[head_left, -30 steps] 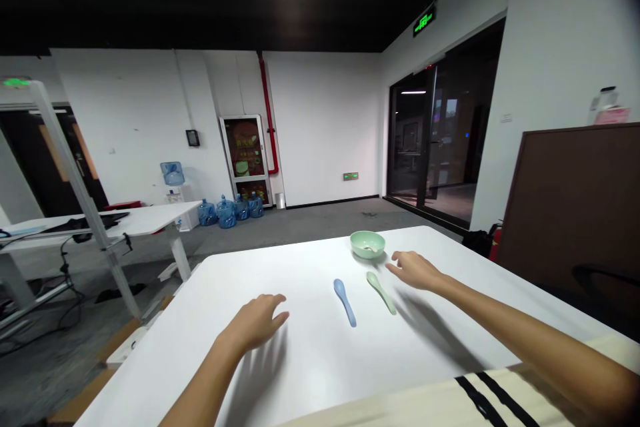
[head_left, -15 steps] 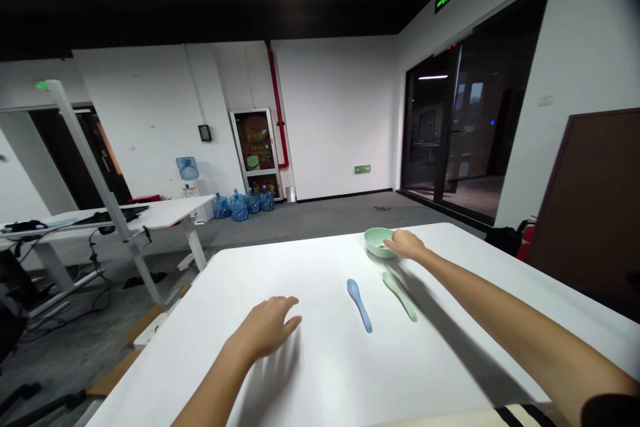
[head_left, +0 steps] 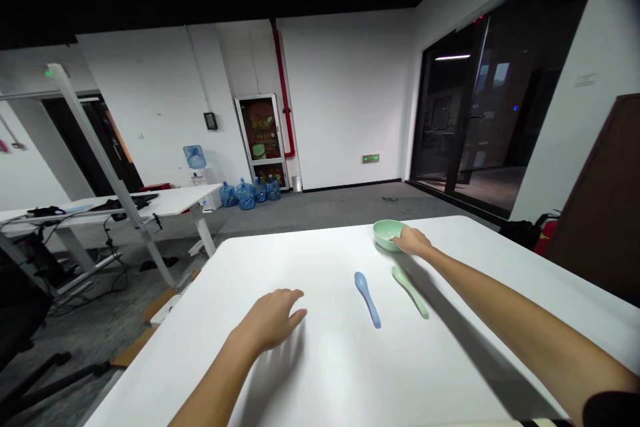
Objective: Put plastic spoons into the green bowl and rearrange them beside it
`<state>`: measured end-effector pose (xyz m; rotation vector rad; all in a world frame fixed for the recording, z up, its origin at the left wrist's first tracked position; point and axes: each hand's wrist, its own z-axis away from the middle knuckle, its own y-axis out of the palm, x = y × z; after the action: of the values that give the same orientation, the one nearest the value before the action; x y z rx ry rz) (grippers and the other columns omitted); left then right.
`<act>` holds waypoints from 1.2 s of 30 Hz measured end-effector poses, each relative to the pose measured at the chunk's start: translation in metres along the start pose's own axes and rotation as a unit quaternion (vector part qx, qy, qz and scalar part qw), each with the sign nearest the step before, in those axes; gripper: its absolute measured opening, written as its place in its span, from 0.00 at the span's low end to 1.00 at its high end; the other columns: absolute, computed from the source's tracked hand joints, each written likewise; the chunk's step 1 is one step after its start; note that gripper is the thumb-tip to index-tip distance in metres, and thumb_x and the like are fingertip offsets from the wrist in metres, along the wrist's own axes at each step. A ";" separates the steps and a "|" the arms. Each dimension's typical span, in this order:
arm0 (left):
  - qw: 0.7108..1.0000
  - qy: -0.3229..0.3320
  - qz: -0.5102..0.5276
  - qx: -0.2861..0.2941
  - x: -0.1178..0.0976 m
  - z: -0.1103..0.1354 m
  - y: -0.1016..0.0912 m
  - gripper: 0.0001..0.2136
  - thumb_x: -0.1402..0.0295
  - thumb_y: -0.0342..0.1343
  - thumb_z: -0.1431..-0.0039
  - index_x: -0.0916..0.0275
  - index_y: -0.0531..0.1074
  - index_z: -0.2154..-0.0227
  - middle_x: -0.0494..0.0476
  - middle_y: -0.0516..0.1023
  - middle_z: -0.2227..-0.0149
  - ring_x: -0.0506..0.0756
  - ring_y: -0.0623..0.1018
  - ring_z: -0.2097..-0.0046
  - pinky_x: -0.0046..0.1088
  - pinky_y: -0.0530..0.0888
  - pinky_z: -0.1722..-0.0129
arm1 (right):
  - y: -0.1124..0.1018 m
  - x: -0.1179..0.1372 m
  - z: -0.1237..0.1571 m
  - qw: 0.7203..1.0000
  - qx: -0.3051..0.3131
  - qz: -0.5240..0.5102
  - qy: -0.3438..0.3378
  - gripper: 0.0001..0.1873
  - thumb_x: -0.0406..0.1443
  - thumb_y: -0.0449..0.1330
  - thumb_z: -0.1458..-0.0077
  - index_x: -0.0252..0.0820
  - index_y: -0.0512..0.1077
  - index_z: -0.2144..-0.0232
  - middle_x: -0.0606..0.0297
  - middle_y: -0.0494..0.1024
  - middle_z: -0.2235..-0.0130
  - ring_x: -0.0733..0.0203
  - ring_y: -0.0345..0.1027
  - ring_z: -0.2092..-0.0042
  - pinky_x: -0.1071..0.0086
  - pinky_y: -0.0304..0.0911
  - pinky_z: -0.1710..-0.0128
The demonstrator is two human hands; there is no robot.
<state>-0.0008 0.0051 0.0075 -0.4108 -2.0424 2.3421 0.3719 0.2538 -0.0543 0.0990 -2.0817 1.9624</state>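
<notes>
A pale green bowl (head_left: 387, 233) stands at the far side of the white table (head_left: 320, 373). My right hand (head_left: 414, 241) reaches out to it, fingers curled over its near right rim. Nearer to me lie a blue spoon (head_left: 368, 299) and a green spoon (head_left: 411, 291), side by side with bowls pointing away. My left hand (head_left: 273, 319) rests flat on the table to the left of the blue spoon, fingers stretched out, holding nothing.
Beyond the table is grey floor, a second white desk (head_left: 125, 203) with cables at the left, a slanted metal post (head_left: 107, 167), and water bottles (head_left: 250, 192) by the far wall. A dark brown panel (head_left: 605, 207) stands at the right.
My right hand moved forward from beside the green spoon to the bowl's rim. The view shifted, so everything sits slightly more to the right. The left hand stayed flat.
</notes>
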 end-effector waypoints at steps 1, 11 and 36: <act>1.000 0.000 0.001 -0.001 0.000 0.000 0.000 0.26 0.50 0.42 0.38 0.55 0.67 0.42 0.58 0.73 0.42 0.64 0.71 0.42 0.41 0.68 0.47 | -0.001 0.000 0.002 1.000 -0.004 0.000 0.000 0.23 0.48 0.53 0.43 0.38 0.75 0.57 0.49 0.77 0.54 0.49 0.72 0.55 0.66 0.63 0.62; 1.000 0.015 -0.004 -0.008 0.000 0.006 0.001 0.26 0.51 0.43 0.38 0.57 0.67 0.42 0.61 0.74 0.43 0.64 0.72 0.43 0.42 0.69 0.47 | -0.037 0.005 0.066 0.997 0.000 -0.001 -0.074 0.20 0.45 0.51 0.42 0.37 0.77 0.66 0.51 0.79 0.62 0.53 0.72 0.62 0.69 0.60 0.67; 1.000 0.008 -0.010 -0.020 -0.006 0.019 -0.001 0.26 0.51 0.44 0.39 0.56 0.68 0.43 0.62 0.74 0.44 0.64 0.73 0.44 0.41 0.69 0.47 | 0.009 0.025 0.160 0.979 0.130 -0.072 -0.143 0.15 0.37 0.55 0.48 0.37 0.72 0.82 0.57 0.79 0.75 0.61 0.72 0.75 0.72 0.60 0.74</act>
<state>0.0009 -0.0138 0.0118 -0.4077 -2.0792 2.2830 0.3214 0.1001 -0.0631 0.6005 -1.8982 2.2253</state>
